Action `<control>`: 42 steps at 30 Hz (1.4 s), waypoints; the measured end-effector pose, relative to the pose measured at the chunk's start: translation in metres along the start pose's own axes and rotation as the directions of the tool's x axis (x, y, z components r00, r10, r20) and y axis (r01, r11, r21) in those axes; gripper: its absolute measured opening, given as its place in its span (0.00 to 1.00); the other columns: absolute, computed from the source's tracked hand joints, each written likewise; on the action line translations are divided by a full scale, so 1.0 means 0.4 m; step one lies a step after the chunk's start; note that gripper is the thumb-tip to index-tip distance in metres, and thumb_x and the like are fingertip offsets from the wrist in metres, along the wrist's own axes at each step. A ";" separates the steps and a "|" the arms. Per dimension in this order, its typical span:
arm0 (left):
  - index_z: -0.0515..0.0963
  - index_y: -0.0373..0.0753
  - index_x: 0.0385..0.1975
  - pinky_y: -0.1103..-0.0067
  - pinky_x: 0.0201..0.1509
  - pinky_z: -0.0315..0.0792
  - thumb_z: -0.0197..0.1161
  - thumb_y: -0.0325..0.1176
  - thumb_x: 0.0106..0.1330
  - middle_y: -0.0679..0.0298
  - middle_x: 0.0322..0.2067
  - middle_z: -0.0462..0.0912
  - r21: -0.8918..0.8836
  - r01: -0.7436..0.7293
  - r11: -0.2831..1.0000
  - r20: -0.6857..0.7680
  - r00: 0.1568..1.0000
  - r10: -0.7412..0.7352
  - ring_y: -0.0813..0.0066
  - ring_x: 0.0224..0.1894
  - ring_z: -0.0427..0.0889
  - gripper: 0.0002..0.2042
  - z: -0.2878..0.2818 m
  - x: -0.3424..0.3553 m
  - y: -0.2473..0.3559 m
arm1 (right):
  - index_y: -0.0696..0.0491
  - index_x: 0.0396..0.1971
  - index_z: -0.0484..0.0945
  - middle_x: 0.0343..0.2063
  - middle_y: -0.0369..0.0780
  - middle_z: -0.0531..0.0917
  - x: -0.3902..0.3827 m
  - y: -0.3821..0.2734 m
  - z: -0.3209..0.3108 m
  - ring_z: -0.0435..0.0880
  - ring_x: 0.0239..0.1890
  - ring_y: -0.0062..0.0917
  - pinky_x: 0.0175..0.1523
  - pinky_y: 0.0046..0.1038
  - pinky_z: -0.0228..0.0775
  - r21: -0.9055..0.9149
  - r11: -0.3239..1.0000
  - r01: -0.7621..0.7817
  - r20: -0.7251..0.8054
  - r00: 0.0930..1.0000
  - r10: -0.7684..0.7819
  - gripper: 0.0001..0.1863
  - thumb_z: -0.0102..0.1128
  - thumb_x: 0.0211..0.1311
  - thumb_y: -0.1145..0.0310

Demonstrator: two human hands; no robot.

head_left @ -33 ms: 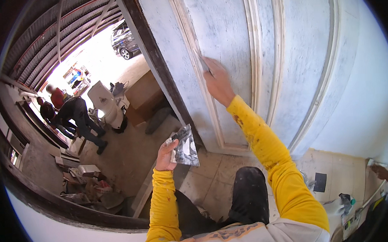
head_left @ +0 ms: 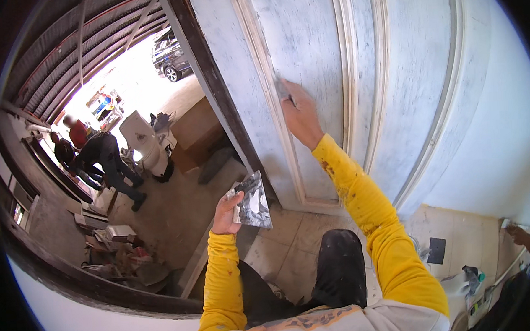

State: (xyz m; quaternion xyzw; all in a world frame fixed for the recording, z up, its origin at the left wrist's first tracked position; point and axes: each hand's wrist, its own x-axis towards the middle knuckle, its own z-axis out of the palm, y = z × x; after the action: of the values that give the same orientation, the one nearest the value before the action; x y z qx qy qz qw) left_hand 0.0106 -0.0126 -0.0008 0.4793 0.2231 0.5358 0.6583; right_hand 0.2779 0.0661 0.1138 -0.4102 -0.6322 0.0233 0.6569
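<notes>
A white-washed panelled door point(head_left: 414, 70) fills the upper right, with pale mouldings running along it. My right hand point(head_left: 298, 114) is closed around a small thin tool, apparently a putty knife point(head_left: 282, 88), held against the left moulding point(head_left: 250, 33); its handle is mostly hidden by the fingers. Lower down and to the left, my left hand point(head_left: 224, 213) grips a flat metal plate point(head_left: 252, 204) smeared with dark and white patches, near the door's lower left edge.
Left, beyond the dark frame point(head_left: 207, 61), are people bending point(head_left: 108, 157), a white toilet point(head_left: 149, 144), cardboard point(head_left: 192, 127), a debris pile point(head_left: 121, 254) and a car point(head_left: 169, 60). At right another person's hand point(head_left: 519, 234) is near bottles point(head_left: 468, 281) on the tiled floor point(head_left: 297, 235).
My right hand has shifted slightly downward along the moulding, its fingers turned a little. My left hand and the plate are almost unchanged.
</notes>
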 end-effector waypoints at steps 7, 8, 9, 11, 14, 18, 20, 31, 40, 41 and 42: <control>0.76 0.36 0.52 0.71 0.60 0.68 0.61 0.25 0.57 0.55 0.52 0.79 0.154 0.042 0.987 0.025 0.999 -0.047 0.62 0.54 0.77 0.20 -0.034 0.015 -0.005 | 0.64 0.63 0.66 0.62 0.55 0.69 0.112 -0.053 0.021 0.66 0.65 0.46 0.72 0.37 0.53 -0.034 0.999 -0.018 -0.120 0.993 0.014 0.26 0.44 0.71 0.63; 0.76 0.37 0.53 0.71 0.61 0.66 0.61 0.25 0.55 0.55 0.53 0.77 0.199 0.030 0.980 0.040 0.998 -0.039 0.60 0.56 0.76 0.22 -0.045 0.024 -0.008 | 0.64 0.63 0.65 0.62 0.55 0.69 0.122 -0.066 0.034 0.66 0.65 0.47 0.72 0.37 0.53 -0.049 0.998 -0.027 -0.123 0.992 0.021 0.27 0.44 0.72 0.62; 0.76 0.38 0.53 0.71 0.61 0.66 0.61 0.26 0.55 0.55 0.53 0.78 0.218 0.000 0.976 0.068 0.998 -0.015 0.60 0.56 0.76 0.22 -0.055 0.023 -0.012 | 0.64 0.63 0.65 0.62 0.55 0.69 0.130 -0.076 0.049 0.65 0.65 0.48 0.72 0.37 0.52 -0.064 0.997 -0.036 -0.126 0.992 0.027 0.27 0.44 0.72 0.60; 0.76 0.38 0.53 0.71 0.61 0.66 0.61 0.26 0.55 0.55 0.53 0.78 0.230 -0.029 0.973 0.093 0.996 0.008 0.60 0.56 0.76 0.22 -0.064 0.024 -0.019 | 0.66 0.61 0.66 0.59 0.56 0.71 0.142 -0.084 0.088 0.67 0.63 0.49 0.69 0.39 0.56 -0.180 0.983 -0.030 -0.201 0.980 -0.007 0.26 0.46 0.71 0.62; 0.77 0.39 0.53 0.71 0.61 0.66 0.62 0.26 0.54 0.55 0.53 0.78 0.214 -0.027 0.977 0.089 0.996 0.008 0.60 0.56 0.76 0.22 -0.057 0.022 -0.019 | 0.66 0.59 0.67 0.58 0.56 0.72 0.150 -0.075 0.095 0.67 0.62 0.50 0.67 0.41 0.58 -0.233 0.972 -0.044 -0.210 0.978 -0.006 0.25 0.47 0.71 0.62; 0.77 0.39 0.52 0.70 0.61 0.67 0.62 0.27 0.46 0.54 0.52 0.78 0.255 0.050 0.966 -0.004 0.999 -0.050 0.58 0.54 0.76 0.27 -0.052 0.019 -0.004 | 0.66 0.59 0.67 0.59 0.55 0.71 0.111 -0.038 0.045 0.67 0.62 0.49 0.68 0.41 0.56 -0.064 0.998 0.002 -0.031 0.999 -0.004 0.26 0.47 0.71 0.62; 0.77 0.36 0.50 0.71 0.57 0.71 0.61 0.26 0.51 0.55 0.49 0.80 0.177 0.057 0.982 -0.030 0.998 -0.053 0.60 0.50 0.79 0.22 -0.036 0.024 0.002 | 0.66 0.60 0.67 0.59 0.55 0.71 0.048 -0.023 0.020 0.67 0.63 0.48 0.68 0.41 0.57 -0.082 0.995 0.057 0.002 0.998 -0.058 0.26 0.46 0.71 0.62; 0.76 0.30 0.47 0.73 0.51 0.78 0.61 0.24 0.66 0.56 0.43 0.84 0.027 -0.007 1.000 0.005 1.000 0.007 0.68 0.44 0.85 0.11 0.002 0.021 0.012 | 0.66 0.62 0.66 0.62 0.56 0.68 0.167 -0.089 0.038 0.65 0.65 0.48 0.71 0.38 0.54 -0.140 0.990 -0.026 -0.077 0.997 0.015 0.27 0.41 0.74 0.59; 0.77 0.37 0.51 0.70 0.60 0.68 0.62 0.28 0.52 0.54 0.49 0.79 0.206 0.039 0.978 0.027 0.999 -0.046 0.59 0.53 0.78 0.22 -0.023 0.013 0.013 | 0.66 0.62 0.65 0.60 0.57 0.69 0.096 -0.058 0.030 0.65 0.65 0.49 0.70 0.39 0.55 -0.087 0.996 0.010 -0.096 0.995 -0.019 0.26 0.43 0.72 0.64; 0.77 0.39 0.52 0.69 0.61 0.66 0.62 0.29 0.50 0.54 0.50 0.79 0.273 0.009 0.962 0.050 0.998 -0.024 0.57 0.54 0.76 0.25 -0.029 0.013 0.009 | 0.66 0.62 0.65 0.60 0.57 0.70 0.113 -0.062 0.036 0.65 0.64 0.49 0.70 0.40 0.55 -0.106 0.994 0.004 -0.118 0.993 -0.017 0.26 0.43 0.72 0.63; 0.76 0.39 0.53 0.69 0.61 0.67 0.61 0.28 0.51 0.54 0.50 0.79 0.276 -0.012 0.961 0.067 0.998 -0.007 0.57 0.53 0.77 0.24 -0.033 0.014 0.005 | 0.66 0.62 0.65 0.59 0.57 0.71 0.126 -0.066 0.043 0.66 0.64 0.49 0.69 0.40 0.56 -0.125 0.992 -0.002 -0.139 0.990 -0.016 0.26 0.44 0.72 0.63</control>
State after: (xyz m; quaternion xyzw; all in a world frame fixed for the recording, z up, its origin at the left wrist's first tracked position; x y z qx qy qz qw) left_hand 0.0007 -0.0023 -0.0036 0.5846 0.2726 0.4840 0.5914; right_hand 0.2604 0.0853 0.1673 -0.4489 -0.5862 -0.0475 0.6728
